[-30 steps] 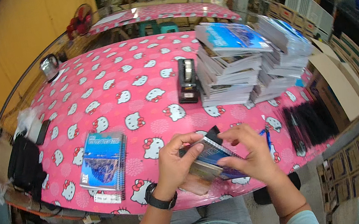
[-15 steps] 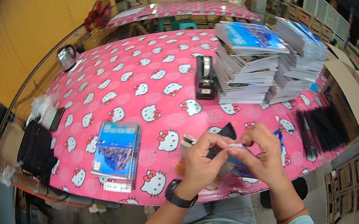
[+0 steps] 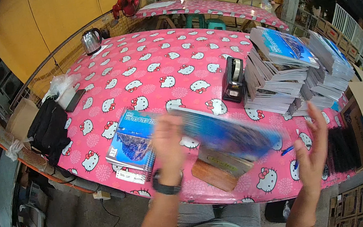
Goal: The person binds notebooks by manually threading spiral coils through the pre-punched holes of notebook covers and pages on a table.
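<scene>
My left hand [image 3: 170,145], smeared by motion, grips one end of a blue-covered notebook [image 3: 236,131], which hangs tilted and blurred over the table. A spiral-bound notebook with the same blue cover [image 3: 131,137] lies just left of that hand, a white printed strip [image 3: 130,176] at its near edge. Under the moving notebook sits a wooden block [image 3: 214,174] with a greyish plate on it, partly covered. My right hand [image 3: 312,155] is raised at the right, fingers apart, holding nothing. Close to it on the tablecloth is a blue pen [image 3: 287,150].
A black tape dispenser [image 3: 233,80] stands beside tall stacks of blue-covered books [image 3: 279,75]. Black binding coils [image 3: 342,148] lie near an open cardboard box [image 3: 361,110]. At the left are a black bag [image 3: 47,129], a dark phone [image 3: 75,101] and a kettle [image 3: 91,41].
Both hands were together over the wooden block, pinching something small. They have separated: the left moved left with the notebook, the right moved right and opened. The view has shifted too.
</scene>
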